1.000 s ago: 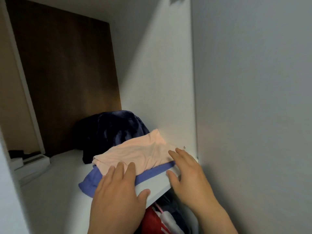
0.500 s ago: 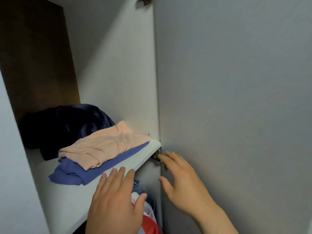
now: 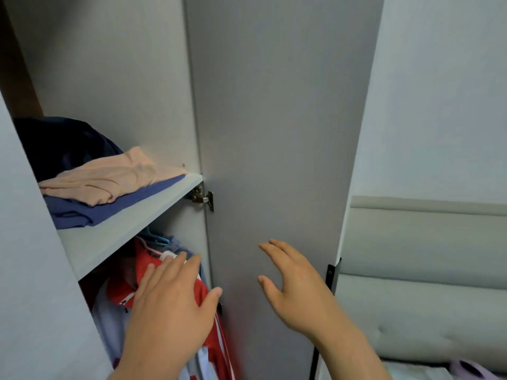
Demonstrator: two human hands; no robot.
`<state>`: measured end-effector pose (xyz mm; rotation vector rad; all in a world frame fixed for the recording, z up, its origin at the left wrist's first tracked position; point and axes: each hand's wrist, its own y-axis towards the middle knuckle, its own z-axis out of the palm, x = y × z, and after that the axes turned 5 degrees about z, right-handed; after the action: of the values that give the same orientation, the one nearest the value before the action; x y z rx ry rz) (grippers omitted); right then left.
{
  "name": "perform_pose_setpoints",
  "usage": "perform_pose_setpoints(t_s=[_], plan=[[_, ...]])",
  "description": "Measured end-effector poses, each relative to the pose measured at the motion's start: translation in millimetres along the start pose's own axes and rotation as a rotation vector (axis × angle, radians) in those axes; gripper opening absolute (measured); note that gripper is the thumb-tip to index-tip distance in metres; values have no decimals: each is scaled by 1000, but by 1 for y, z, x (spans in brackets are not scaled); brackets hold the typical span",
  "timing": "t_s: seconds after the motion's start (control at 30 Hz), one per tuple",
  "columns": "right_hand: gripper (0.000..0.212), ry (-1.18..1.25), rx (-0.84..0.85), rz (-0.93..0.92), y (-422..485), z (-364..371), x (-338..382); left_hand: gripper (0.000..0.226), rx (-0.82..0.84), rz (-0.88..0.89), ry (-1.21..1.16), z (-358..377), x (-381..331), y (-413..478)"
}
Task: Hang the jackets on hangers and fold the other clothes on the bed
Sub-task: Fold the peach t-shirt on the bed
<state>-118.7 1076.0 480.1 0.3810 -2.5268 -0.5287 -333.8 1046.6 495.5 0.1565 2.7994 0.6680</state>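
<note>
A folded peach garment (image 3: pixel 109 178) lies on a folded blue garment (image 3: pixel 90 208) on the white wardrobe shelf (image 3: pixel 115 237). A dark navy garment (image 3: pixel 60 144) is heaped behind them. Below the shelf hang a red jacket (image 3: pixel 197 292) and a pale lilac garment (image 3: pixel 109 319) on hangers. My left hand (image 3: pixel 170 305) is open, fingers straight, in front of the red jacket. My right hand (image 3: pixel 293 286) is open and empty, in front of the grey wardrobe door (image 3: pixel 274 133); I cannot tell if it touches the door.
The open door stands between the wardrobe interior and a padded pale headboard (image 3: pixel 425 270) at right. A metal hinge (image 3: pixel 203 198) joins door and cabinet at shelf level. A lilac item (image 3: pixel 469 370) lies at the bottom right corner. A white wardrobe side panel (image 3: pixel 33 270) bounds the left.
Both hands have drawn back and down from the folded stack on the shelf. The view has swung right and down, bringing the door, hanging clothes and headboard into sight.
</note>
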Motion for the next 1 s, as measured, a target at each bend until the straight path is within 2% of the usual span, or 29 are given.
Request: perform_pose_setpoints(t_s=[0.13,0.3,0.4,0.6,0.73,0.9,1.0], plan=[[59,-30,11,67,-39,-6,-12,66,74,-11,-25,6,-13,-27],[56,-16,-11,136,-78,-17,-30,66,139,62,-65,12,-37,-39],[53,-5,-75,206,-102,-34,-48,65,168,178,-116,22,-67,-39],[48,-83,-192,483,-156,-71,-109,63,140,527,-313,61,-145,-40],[49,-185,-203,649,-184,-93,-146,63,237,736,-266,95,-195,-29],[51,-265,-205,803,-211,-117,-183,60,411,820,-275,143,-241,4],[51,-300,-226,895,-228,-127,-191,66,430,839,-314,169,-263,19]])
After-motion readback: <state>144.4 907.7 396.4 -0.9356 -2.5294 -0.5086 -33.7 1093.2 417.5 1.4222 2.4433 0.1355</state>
